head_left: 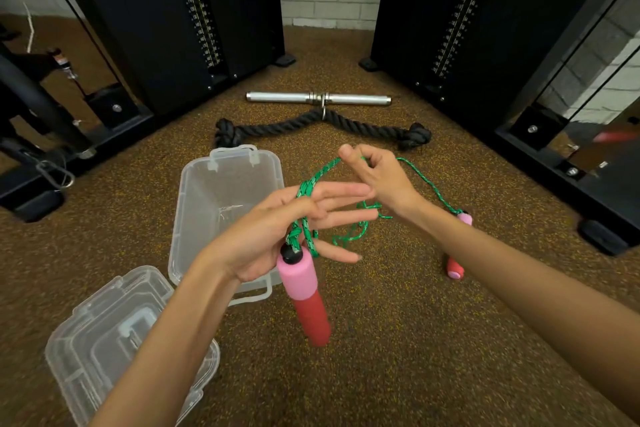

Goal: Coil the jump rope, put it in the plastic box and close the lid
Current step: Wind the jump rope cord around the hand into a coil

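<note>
Your two forearms reach in from the near edge and meet just past the plastic box [221,204], which sits open on the speckled floor [398,340]. Your left hand [287,229] is turned palm-up with its fingers straight and spread, and the green cord of the jump rope [313,180] is wrapped in loops over those fingers, with your thumb pressing the cord against them. One pink-and-red handle [304,295] hangs from that hand, just right of the box's near corner. Your right hand [375,173] is raised beyond the box's right side, its fingertips pinching the cord. From there the cord runs down to the second handle [459,246], which lies on the floor well right of the box.

Beyond the box lie a thick black rope [322,126] and, farther off, a steel bar [318,98], flanked by two black machine towers [166,10]. The clear lid [104,350] rests on the floor near the box, partly hidden under your left forearm.
</note>
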### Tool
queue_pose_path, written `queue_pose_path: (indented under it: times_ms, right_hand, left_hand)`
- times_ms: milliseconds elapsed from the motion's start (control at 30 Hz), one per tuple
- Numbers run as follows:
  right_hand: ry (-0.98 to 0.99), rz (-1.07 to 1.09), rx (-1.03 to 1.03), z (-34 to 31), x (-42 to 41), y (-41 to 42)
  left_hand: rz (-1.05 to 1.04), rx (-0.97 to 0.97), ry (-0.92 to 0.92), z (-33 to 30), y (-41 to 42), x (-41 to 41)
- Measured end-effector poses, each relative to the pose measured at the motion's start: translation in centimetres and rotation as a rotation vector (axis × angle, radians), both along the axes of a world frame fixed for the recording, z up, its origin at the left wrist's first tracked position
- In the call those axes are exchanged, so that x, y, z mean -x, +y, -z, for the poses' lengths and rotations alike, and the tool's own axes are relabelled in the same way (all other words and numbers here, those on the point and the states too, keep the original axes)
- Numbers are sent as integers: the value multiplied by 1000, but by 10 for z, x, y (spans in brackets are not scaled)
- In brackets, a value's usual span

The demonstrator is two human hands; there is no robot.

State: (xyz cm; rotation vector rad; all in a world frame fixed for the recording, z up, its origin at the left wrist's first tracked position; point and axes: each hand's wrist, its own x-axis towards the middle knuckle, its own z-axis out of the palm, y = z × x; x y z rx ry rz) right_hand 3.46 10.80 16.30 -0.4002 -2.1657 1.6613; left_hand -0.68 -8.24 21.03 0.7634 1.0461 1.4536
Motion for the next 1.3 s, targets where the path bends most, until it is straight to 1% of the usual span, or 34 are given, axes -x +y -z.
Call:
queue_pose_path:
  times_ms: [100, 200, 300, 467, 733, 833, 1033, 1100, 1200, 1300]
  right_hand:
    - [1, 59, -54, 2, 4, 14]
    - [-7, 61, -82, 4, 7, 20]
    - [-13, 60, -97, 3, 9, 20]
    - [22, 57, -88, 4, 13, 19]
    - [5, -34, -48, 22, 7, 6]
    - [-36, -65, -67, 32, -2, -5]
    - [-114, -106, -78, 62, -25, -18]
    - [-94, -139, -151, 66, -38, -23]
    - [-58, -199, -379, 69, -55, -35]
    - [7, -254, -496, 59, -70, -45]
  left_hand:
    - [55, 34, 12, 1, -1, -1]
    - [45, 49, -4, 1, 0, -2]
    - [31, 13, 3, 2, 1, -4]
    - [-44, -43, 71, 0, 4, -5]
    - [-59, -114, -17, -2, 3, -2]
    - [-103, -144, -48, -4, 1, 0]
    - [-274, -224, -8, -6, -2, 12]
    - [-366, -261, -51, -6, 0, 14]
    - [-484, -312, -137, -5, 3, 15]
    - [-551, -321, -151, -6, 3, 17]
